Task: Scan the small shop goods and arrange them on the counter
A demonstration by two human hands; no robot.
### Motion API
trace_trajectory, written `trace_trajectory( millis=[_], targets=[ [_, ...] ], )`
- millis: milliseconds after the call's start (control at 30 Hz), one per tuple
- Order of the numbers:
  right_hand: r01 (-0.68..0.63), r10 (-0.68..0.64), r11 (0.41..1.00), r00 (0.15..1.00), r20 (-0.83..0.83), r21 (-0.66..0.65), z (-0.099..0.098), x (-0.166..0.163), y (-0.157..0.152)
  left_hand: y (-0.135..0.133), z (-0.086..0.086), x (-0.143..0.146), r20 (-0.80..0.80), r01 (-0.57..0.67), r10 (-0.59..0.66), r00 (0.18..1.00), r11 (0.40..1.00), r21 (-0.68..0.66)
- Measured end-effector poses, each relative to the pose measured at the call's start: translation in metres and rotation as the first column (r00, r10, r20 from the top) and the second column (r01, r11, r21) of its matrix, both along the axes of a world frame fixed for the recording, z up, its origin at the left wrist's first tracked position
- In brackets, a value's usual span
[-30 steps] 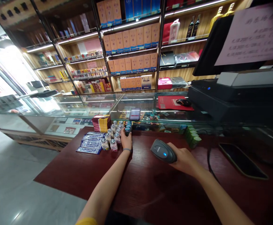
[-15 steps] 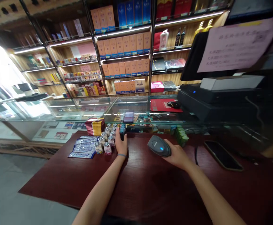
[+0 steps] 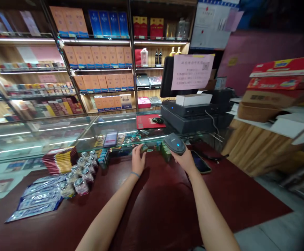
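My right hand (image 3: 186,161) is wrapped round the handle of a dark grey barcode scanner (image 3: 175,143), its blue light lit. The scanner's head hangs just above a row of small green containers (image 3: 165,152) at the table's back edge. To the left, my left hand (image 3: 138,159) has its fingers curled round a small green item (image 3: 143,149), mostly hidden by the fingers; its kind is unclear. Further left stand small dark-blue and teal packs (image 3: 103,157), several small lidded jars (image 3: 81,185), blue-and-silver sachets (image 3: 39,197) and a stack of red-and-yellow packs (image 3: 60,159).
A phone (image 3: 201,163) lies on the dark red table (image 3: 154,205) beyond my right wrist. Behind are a glass counter (image 3: 89,122), a mouse (image 3: 157,120) on a red mat, a monitor (image 3: 167,76) and a black cash drawer (image 3: 185,118). Boxes (image 3: 261,104) are stacked at right.
The view has turned right. My left hand has moved from the dark-blue packs beside the jars rightward to near the green containers, with a green item in it. The scanner is now over those containers.
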State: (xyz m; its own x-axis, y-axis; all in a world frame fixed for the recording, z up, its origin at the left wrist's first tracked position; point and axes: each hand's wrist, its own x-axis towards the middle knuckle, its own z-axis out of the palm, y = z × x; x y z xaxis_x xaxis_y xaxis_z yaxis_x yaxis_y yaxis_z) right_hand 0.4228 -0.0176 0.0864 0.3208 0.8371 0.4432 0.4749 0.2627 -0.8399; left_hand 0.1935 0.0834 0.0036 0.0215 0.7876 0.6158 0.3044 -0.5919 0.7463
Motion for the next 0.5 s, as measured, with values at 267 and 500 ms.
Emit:
trace_trajectory(
  millis=[267, 500],
  targets=[
    [0.084, -0.071, 0.995, 0.979, -0.193, 0.056, 0.001, 0.026, -0.007, 0.026, -0.01, 0.089, 0.015, 0.121, -0.12, 0.993, 0.99, -0.076],
    [0.115, -0.095, 0.991, 0.967, -0.238, 0.074, -0.003, 0.028, -0.006, 0.037, -0.02, 0.108, 0.014, 0.11, -0.109, 0.994, 0.99, -0.094]
  ],
)
